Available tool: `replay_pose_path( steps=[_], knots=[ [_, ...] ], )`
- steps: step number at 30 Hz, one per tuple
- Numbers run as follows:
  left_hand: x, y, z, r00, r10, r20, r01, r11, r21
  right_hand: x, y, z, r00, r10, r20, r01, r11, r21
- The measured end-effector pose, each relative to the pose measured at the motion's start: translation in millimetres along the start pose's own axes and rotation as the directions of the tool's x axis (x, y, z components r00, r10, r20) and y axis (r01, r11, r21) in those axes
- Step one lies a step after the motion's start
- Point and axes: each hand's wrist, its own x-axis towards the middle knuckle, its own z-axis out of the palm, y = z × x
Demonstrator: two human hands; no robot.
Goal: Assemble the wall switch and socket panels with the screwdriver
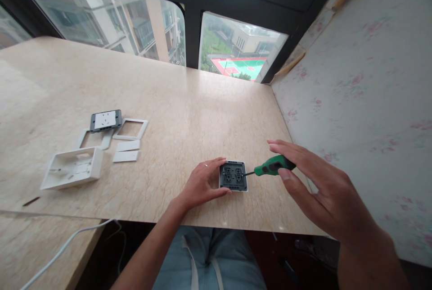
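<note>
A switch module (233, 183), dark grey in a white box, lies on the stone sill near its front edge. My left hand (204, 182) grips it from the left, with fingers at its back edge and thumb along the front. In my right hand (313, 186) is a green and black screwdriver (272, 165), pinched at the handle between thumb and fingers. Its shaft slants down to the left, and the tip meets the right side of the module. Whether the tip sits in a screw is too small to tell.
To the left lie a socket module (105, 120), a white frame (131, 129), another frame partly under the socket, two white cover plates (126, 151) and a white back box (72, 168). A white cable (67, 241) crosses the lower left. A papered wall (364, 83) bounds the right side.
</note>
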Motion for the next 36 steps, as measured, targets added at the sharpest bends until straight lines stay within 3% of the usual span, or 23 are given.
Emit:
replay_pose_path(
  steps=[5, 12, 19, 21, 25, 28, 32, 36],
  knots=[
    [-0.3, -0.6, 0.5, 1.0, -0.005, 0.0, 0.005, 1.0, -0.006, -7.8, -0.1, 0.4, 0.999, 0.015, -0.028, -0.013, 0.998, 0.069],
    [-0.9, -1.3, 1.5, 1.0, -0.003, -0.004, 0.003, 1.0, -0.009, -4.7, 6.0, 10.8, 0.987, -0.041, -0.157, 0.031, 0.997, -0.066],
    [0.0, 0.4, 0.3, 1.0, -0.002, -0.006, 0.002, 1.0, -0.021, -6.8, 1.3, 4.9, 0.997, 0.076, 0.031, -0.079, 0.992, 0.099],
    [0.0, 0.3, 0.4, 1.0, -0.001, -0.008, 0.001, 1.0, -0.022, -7.5, 1.6, 4.3, 0.995, 0.091, 0.039, -0.095, 0.989, 0.11],
    [-0.2, 0.0, 0.9, 1.0, 0.001, -0.009, -0.001, 1.0, -0.02, -5.0, 7.2, 10.1, 0.993, 0.055, -0.109, -0.055, 0.998, 0.003],
    [-0.3, 0.2, 0.8, 1.0, -0.001, -0.01, 0.001, 1.0, -0.01, -3.4, 13.6, 16.6, 0.987, 0.029, -0.155, -0.033, 0.999, -0.024],
    [-0.1, 0.7, 0.4, 1.0, -0.007, -0.002, 0.007, 1.0, -0.003, -8.3, 18.7, 19.7, 0.983, 0.159, -0.094, -0.147, 0.981, 0.124],
    [0.0, 1.1, 0.3, 1.0, -0.008, -0.001, 0.008, 1.0, -0.004, -14.6, 17.9, 14.6, 0.97, 0.241, 0.034, -0.237, 0.902, 0.36]
  ],
)
